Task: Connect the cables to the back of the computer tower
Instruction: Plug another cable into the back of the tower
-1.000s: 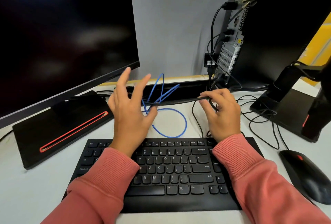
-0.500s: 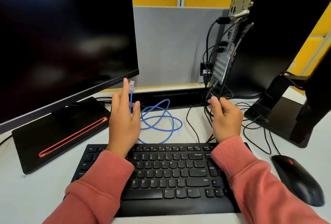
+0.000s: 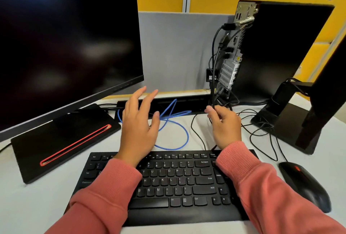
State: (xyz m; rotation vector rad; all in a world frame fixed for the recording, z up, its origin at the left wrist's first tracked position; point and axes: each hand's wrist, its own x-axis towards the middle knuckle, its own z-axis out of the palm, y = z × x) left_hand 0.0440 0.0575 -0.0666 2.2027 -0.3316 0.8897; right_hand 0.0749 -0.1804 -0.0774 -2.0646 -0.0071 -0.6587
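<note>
- A black keyboard (image 3: 168,183) lies on the pale desk (image 3: 37,205) at 6 o'clock, both pink-sleeved forearms passing over it
- A dark monitor (image 3: 65,37) fills the 10 o'clock area, its black base with a red stripe (image 3: 61,140) at 9 o'clock
- A black mouse (image 3: 305,187) sits at 4 o'clock, just right of the keyboard
- A second monitor stand (image 3: 292,119) stands at 3 o'clock, thin black wires looped on the desk in front of it
- The computer tower (image 3: 284,50) stands upright at 1 o'clock, its back panel turned toward the centre; several black cables (image 3: 215,61) already hang from that panel, crowding the ports
- A blue cable (image 3: 174,119) lies in loose loops on the desk at centre, between the two hands, in front of a long black bar (image 3: 183,102)
- The left hand (image 3: 140,127) is raised over the blue loops with fingers spread and straight; the cable passes close under the thumb, but the hand is released and grasps nothing
- The right hand (image 3: 224,123) sits near the foot of the tower, fingers curled, pinching a black cable between thumb and fingertips
</note>
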